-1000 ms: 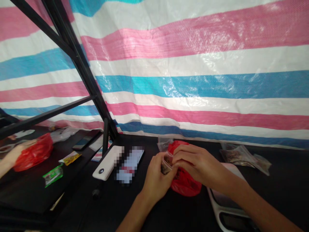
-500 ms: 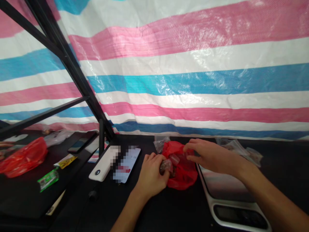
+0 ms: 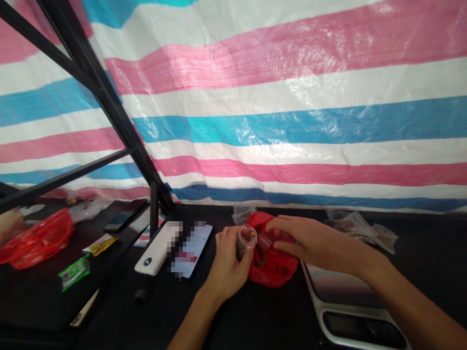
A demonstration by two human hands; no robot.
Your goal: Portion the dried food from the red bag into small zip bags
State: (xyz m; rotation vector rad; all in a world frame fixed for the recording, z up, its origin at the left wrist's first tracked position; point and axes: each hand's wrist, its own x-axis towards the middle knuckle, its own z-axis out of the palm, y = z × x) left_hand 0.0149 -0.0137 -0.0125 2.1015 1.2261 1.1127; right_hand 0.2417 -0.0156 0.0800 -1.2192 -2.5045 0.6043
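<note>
My left hand [image 3: 229, 260] is closed round a small clear plastic bag [image 3: 247, 236]. The bag's round mouth faces up, and small brownish pieces show inside. Right beside it a red plastic bag [image 3: 273, 270] lies spread on the black table, with some dark bits and clear plastic in it. My right hand [image 3: 310, 240] is over the right side of the red bag, thumb and fingers apart, with nothing visible between them. Under my right forearm sits a silver kitchen scale [image 3: 343, 287], partly hidden by the arm.
A white power bank [image 3: 156, 250] and a phone [image 3: 195, 255] lie to the left. Clear bags [image 3: 359, 226] lie behind the scale. Another person's hand [image 3: 10, 224] touches a red bag [image 3: 44, 243] at far left. Black metal bars [image 3: 120, 116] and a striped sheet [image 3: 292, 126] stand behind.
My left hand has turned the small clear bag so its mouth faces up. My right hand has moved left over the red bag. Another person's hand shows more at far left.
</note>
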